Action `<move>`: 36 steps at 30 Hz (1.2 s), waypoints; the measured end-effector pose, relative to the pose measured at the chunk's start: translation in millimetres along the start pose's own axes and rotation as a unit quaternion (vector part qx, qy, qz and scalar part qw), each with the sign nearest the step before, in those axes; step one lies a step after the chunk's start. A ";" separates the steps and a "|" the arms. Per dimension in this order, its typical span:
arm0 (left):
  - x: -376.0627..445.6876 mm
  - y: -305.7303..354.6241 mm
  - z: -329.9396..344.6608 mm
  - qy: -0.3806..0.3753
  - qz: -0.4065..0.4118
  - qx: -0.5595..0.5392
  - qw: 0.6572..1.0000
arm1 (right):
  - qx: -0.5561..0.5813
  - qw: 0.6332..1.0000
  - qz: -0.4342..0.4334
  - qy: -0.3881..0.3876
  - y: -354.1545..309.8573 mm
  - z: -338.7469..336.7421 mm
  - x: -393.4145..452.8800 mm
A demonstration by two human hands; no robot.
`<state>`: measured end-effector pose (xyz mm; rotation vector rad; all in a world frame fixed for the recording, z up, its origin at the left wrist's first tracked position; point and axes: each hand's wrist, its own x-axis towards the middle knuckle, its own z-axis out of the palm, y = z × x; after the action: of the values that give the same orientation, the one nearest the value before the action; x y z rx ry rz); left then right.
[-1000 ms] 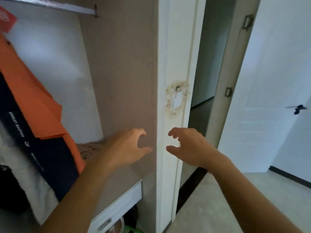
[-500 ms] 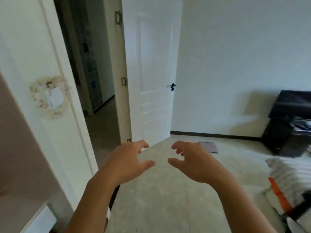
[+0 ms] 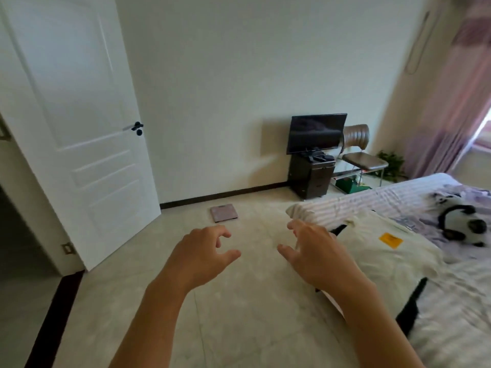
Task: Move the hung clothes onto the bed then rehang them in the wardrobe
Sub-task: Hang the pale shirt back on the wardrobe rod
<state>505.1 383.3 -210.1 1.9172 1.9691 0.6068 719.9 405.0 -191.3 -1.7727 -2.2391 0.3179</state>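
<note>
Both hands empty: left hand and right hand w/ fingers loosely curled, holding nothing, over the floor. White garment lies flat on bed at right, long axis near-to-far. Prob. mid-task: clothes on bed, rehang left; wardrobe out of view.

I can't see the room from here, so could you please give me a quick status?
Left hand and right hand empty, fingers loosely curled. White garment lies on bed, right of the hands. Nothing in the way.
</note>
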 end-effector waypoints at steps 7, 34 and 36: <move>67.1 103.4 82.7 -0.072 0.075 0.014 0.994 | 0.003 0.994 0.105 0.013 135.5 -36.0 -2.4; 434.6 338.1 280.8 -0.222 0.309 -0.003 0.925 | -0.001 0.934 0.354 0.054 416.5 -88.9 189.2; 457.3 350.0 296.5 -0.228 0.318 0.007 0.920 | -0.009 0.931 0.359 0.060 437.9 -89.8 207.3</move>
<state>937.1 863.5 -256.7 2.4368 1.0584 0.2466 1106.2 707.5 -237.6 -2.4877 -1.4351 0.3111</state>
